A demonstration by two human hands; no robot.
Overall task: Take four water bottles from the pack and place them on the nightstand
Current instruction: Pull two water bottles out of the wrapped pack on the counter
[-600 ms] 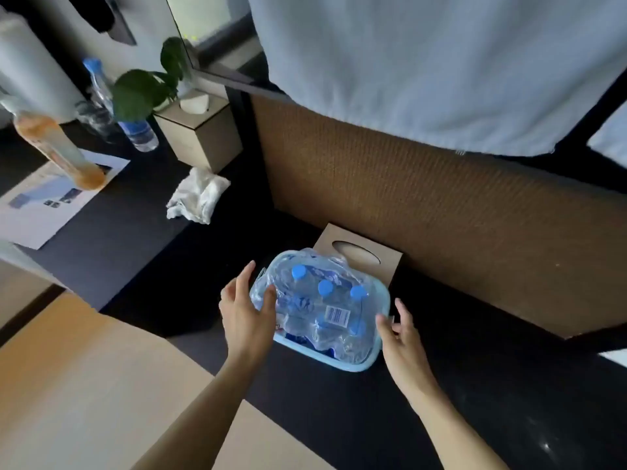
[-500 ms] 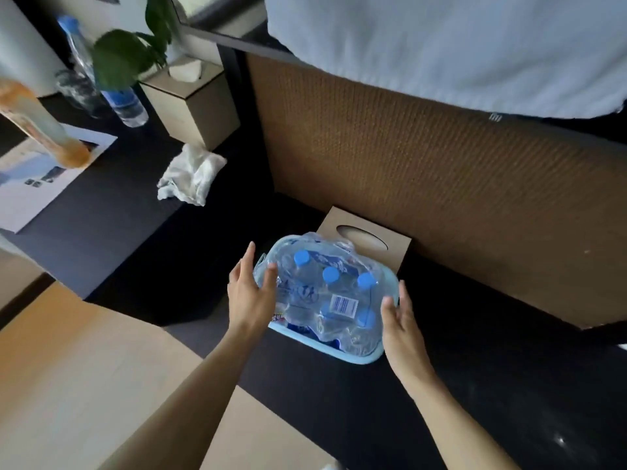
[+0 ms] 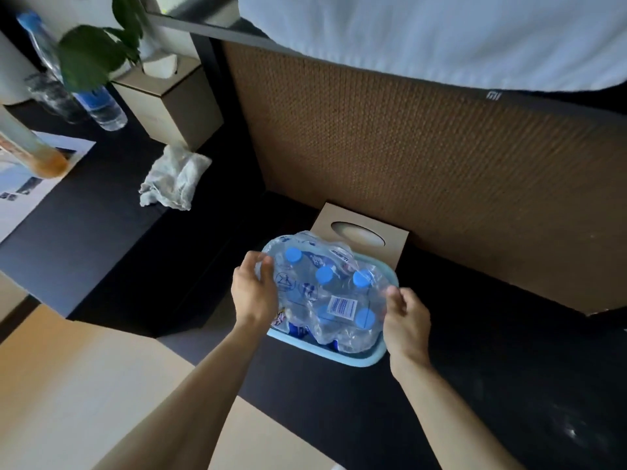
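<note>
A shrink-wrapped pack of water bottles (image 3: 325, 293) with blue caps stands in a light blue basin (image 3: 353, 359) on the dark floor. My left hand (image 3: 254, 293) grips the plastic wrap at the pack's left side. On the right side, my right hand (image 3: 405, 320) pinches the wrap near a blue cap. The dark nightstand top (image 3: 84, 218) lies to the upper left, apart from both hands.
On the nightstand are a single water bottle (image 3: 78, 83), an orange drink bottle (image 3: 37, 147), a crumpled cloth (image 3: 174, 178), a wooden tissue box (image 3: 173, 96), a plant (image 3: 95, 56) and papers (image 3: 27, 184). A second tissue box (image 3: 359, 232) sits behind the basin against the woven bed base (image 3: 441, 171).
Both hands moved in from beside the pack and closed on its plastic wrap. The camera shifted closer and lower.
</note>
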